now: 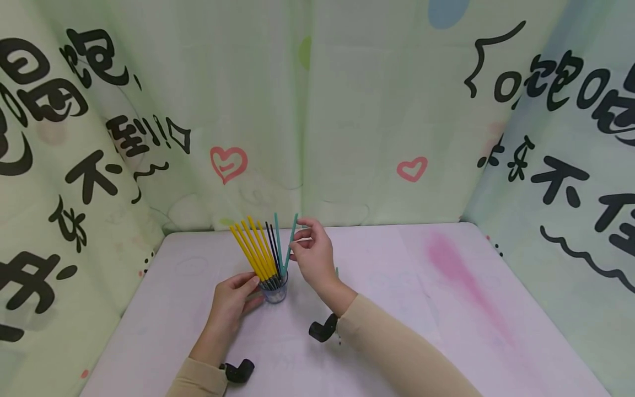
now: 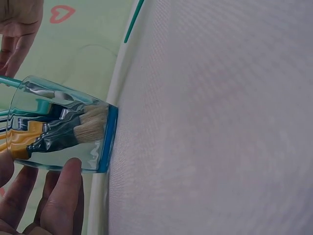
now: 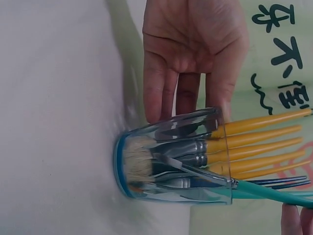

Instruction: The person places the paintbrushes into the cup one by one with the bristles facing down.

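Observation:
A clear glass cup (image 1: 275, 294) with a blue base stands on the table, full of paintbrushes set bristles down. Several have yellow handles (image 1: 250, 251), some are thin and dark (image 1: 273, 248), and one more has a teal handle (image 1: 278, 234). My left hand (image 1: 233, 300) holds the cup's left side, its fingers and thumb against the glass. My right hand (image 1: 315, 253) pinches another teal paintbrush (image 3: 261, 191) by its handle, above the cup on the right. That brush leans, its metal collar and tip inside the glass (image 3: 171, 161).
Another teal stick (image 2: 133, 22) lies on the pale pink table (image 1: 421, 331), mostly hidden behind my right wrist in the head view. Light green curtains (image 1: 347, 110) with black writing and red hearts surround the table at the back and sides. Black wrist mounts (image 1: 240, 371) sit at both cuffs.

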{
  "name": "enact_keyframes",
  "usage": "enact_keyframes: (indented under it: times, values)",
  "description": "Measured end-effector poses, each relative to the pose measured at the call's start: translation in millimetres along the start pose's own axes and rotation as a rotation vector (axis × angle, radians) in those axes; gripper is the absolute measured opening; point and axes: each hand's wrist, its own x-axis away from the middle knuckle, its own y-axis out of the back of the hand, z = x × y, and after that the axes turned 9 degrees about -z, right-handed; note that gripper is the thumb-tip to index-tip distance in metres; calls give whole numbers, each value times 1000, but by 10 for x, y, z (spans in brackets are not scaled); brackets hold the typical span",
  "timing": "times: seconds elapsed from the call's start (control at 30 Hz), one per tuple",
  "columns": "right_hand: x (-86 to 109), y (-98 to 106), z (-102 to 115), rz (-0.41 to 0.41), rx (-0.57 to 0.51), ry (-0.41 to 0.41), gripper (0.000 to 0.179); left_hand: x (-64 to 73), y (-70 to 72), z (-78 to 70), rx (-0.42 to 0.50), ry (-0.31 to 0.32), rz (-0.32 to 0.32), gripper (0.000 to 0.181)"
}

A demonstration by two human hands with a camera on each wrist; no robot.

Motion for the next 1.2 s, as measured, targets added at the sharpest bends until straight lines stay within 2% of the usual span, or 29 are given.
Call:
enact_keyframes:
  times: [0.23, 0.43, 0.73, 1.2]
  values:
    - [-15, 4, -71, 76, 70, -26, 53, -7, 2, 6, 4, 4, -2, 36]
    - [-11, 50, -149, 122, 133, -86, 63, -7, 4, 4, 10, 7, 4, 36]
    - [-9, 192, -219, 105, 117, -178, 62, 10, 2, -10, 16, 14, 10, 37]
    - [34, 413, -315, 85, 127, -223, 61, 19, 0, -11, 8, 7, 12, 38]
